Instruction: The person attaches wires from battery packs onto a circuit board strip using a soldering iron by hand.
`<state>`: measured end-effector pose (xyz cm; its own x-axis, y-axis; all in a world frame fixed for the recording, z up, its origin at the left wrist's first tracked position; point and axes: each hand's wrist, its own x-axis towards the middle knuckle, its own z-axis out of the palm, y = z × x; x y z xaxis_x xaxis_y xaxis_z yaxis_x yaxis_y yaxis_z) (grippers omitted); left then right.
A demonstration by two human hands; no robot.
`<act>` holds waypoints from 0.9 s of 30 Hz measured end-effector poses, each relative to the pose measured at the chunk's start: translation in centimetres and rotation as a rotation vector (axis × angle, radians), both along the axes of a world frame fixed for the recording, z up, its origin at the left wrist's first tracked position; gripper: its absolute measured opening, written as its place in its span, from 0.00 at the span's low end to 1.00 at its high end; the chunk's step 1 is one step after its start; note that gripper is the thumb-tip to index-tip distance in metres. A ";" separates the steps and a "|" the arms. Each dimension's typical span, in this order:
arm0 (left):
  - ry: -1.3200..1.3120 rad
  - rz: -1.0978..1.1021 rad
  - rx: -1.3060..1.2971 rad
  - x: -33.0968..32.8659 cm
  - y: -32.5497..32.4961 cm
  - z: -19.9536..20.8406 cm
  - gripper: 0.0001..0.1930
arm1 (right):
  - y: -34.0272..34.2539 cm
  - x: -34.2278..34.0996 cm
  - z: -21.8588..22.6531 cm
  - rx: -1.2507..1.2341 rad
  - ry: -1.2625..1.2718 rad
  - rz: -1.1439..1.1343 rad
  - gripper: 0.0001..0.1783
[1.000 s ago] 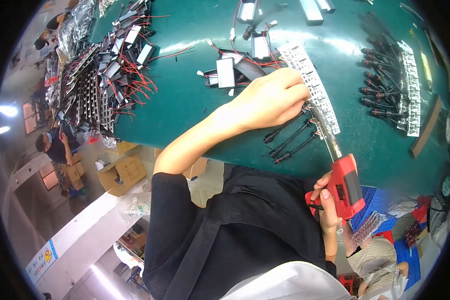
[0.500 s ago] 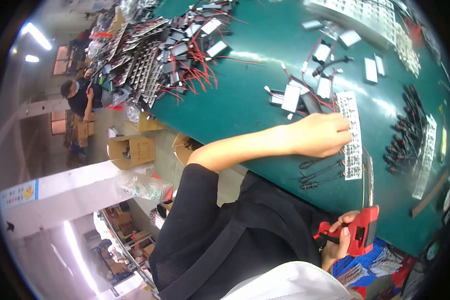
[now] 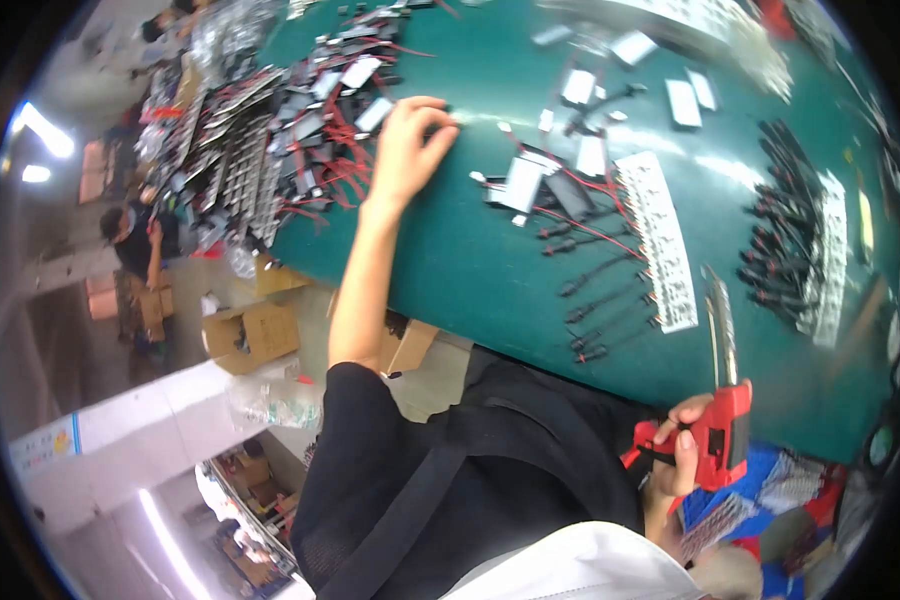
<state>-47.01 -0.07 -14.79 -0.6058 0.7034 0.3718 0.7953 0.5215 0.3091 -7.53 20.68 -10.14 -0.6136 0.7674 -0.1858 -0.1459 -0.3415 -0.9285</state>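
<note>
My left hand point(image 3: 406, 155) reaches over the table beside a pile of wired black-and-white modules point(image 3: 345, 110). Its thumb and forefinger are apart, with a small dark spot by the forefinger tip that I cannot make out. My right hand point(image 3: 678, 450) grips a red soldering gun point(image 3: 727, 430) near the table's front edge, its metal tip pointing away from me. Left of that tip lies a white circuit board strip point(image 3: 660, 240). Black cables point(image 3: 595, 315) and red wires run from the strip's left side. White-faced modules point(image 3: 523, 184) lie beyond the cables.
Black cables point(image 3: 778, 230) are bunched by another board strip point(image 3: 830, 260) at the right. Stacked white panels point(image 3: 670, 25) stand at the far side. Cardboard boxes point(image 3: 250, 335) sit on the floor at left, and another person point(image 3: 140, 240) works farther back.
My left hand has left the circuit board strip and moved left and away to the module pile, uncovering cables. My right hand still holds the soldering gun. The whole view has shifted slightly.
</note>
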 end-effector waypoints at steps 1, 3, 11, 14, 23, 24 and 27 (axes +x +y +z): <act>-0.011 -0.001 0.000 0.2 0.2 0.2 0.08 | 0.0 -0.1 0.6 -0.020 -0.020 0.001 0.44; 0.027 0.080 0.088 1.1 0.9 0.9 0.06 | 0.0 0.8 -0.3 -0.039 -0.070 0.057 0.45; -0.374 -0.246 0.159 11.6 10.3 6.8 0.05 | -0.2 2.7 -0.1 -0.123 -0.064 0.101 0.47; -0.458 -0.398 0.058 14.4 11.9 5.3 0.05 | -0.4 3.2 -0.2 -0.169 -0.049 0.168 0.48; -0.507 -0.417 -0.036 16.5 13.5 2.8 0.05 | -0.3 3.6 0.0 -0.143 -0.147 0.260 0.45; -0.511 -0.426 -0.016 16.5 13.5 2.8 0.04 | -0.4 3.6 0.0 -0.118 -0.147 0.258 0.45; -0.503 -0.444 -0.029 16.6 13.7 2.8 0.05 | -0.6 3.5 0.0 -0.128 -0.163 0.258 0.43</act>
<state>-30.42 13.65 -12.02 -0.3511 0.9313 0.0967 0.6987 0.1919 0.6892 -4.00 20.11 -10.10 -0.7391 0.5547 -0.3822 0.1077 -0.4628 -0.8799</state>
